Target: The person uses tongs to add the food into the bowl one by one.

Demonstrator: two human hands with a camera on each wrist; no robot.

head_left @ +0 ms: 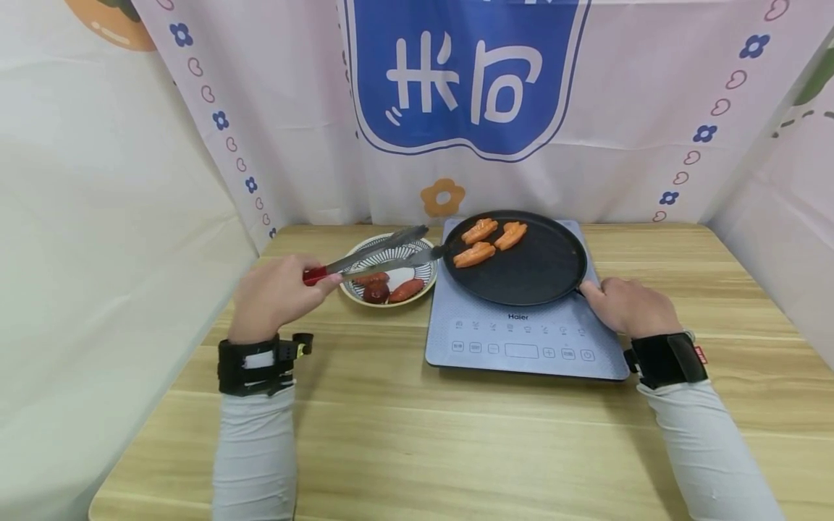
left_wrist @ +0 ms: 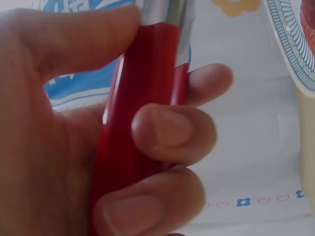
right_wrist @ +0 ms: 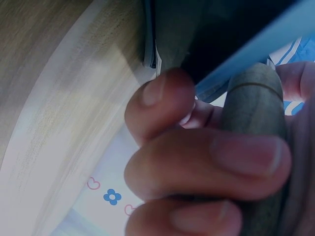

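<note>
My left hand grips metal tongs by their red handle, fingers curled round it. The tongs' arms stand apart over the patterned plate, their tips near the left rim of the black frying pan and nothing between them. Several reddish-brown food pieces lie on the plate. In the pan are three orange, scored pieces of food, grouped toward its left side. My right hand holds the pan's wooden-looking handle; the head view mostly hides that handle behind the fingers.
The pan sits on a flat Haier induction cooktop at the back of the wooden table. A printed cloth hangs right behind the table, and white cloth hangs along the left side.
</note>
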